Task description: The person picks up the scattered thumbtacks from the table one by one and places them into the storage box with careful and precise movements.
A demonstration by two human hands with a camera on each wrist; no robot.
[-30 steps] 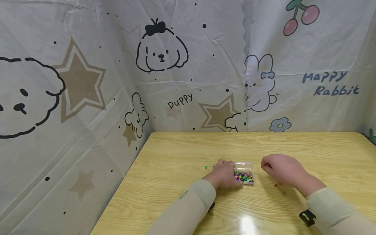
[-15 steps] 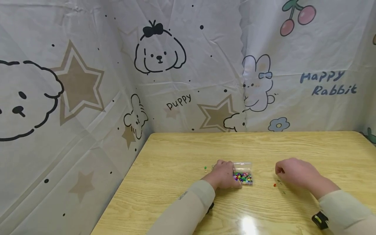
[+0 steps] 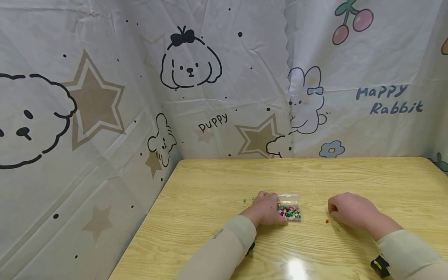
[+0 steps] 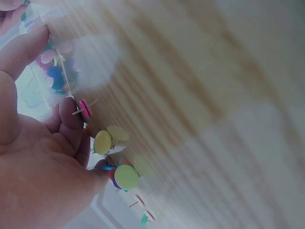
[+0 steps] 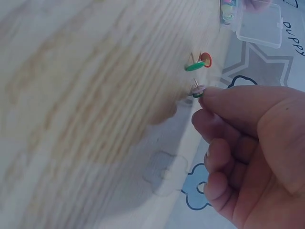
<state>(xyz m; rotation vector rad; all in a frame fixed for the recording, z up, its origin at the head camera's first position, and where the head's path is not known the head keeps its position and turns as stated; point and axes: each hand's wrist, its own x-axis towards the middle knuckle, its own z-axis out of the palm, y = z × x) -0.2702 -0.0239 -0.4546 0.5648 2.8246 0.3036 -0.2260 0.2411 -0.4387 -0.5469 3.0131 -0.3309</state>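
My left hand grips the left side of a small clear plastic box, its lid tipped back. Colourful thumbtacks fill the box. To the right, my right hand is low over the table with curled fingers. In the right wrist view, its thumb and index fingertip are at a pale thumbtack with green under it. Beside that lie a green thumbtack and a red-rimmed one, points up.
Loose thumbtacks, among them a yellow one and a light green one, lie by the left hand. The wood-grain table ends at a printed cloth behind and on the left.
My right hand has moved right, away from the box, and down to the loose thumbtacks, staying there over the last half second. The left hand keeps its grip on the box.
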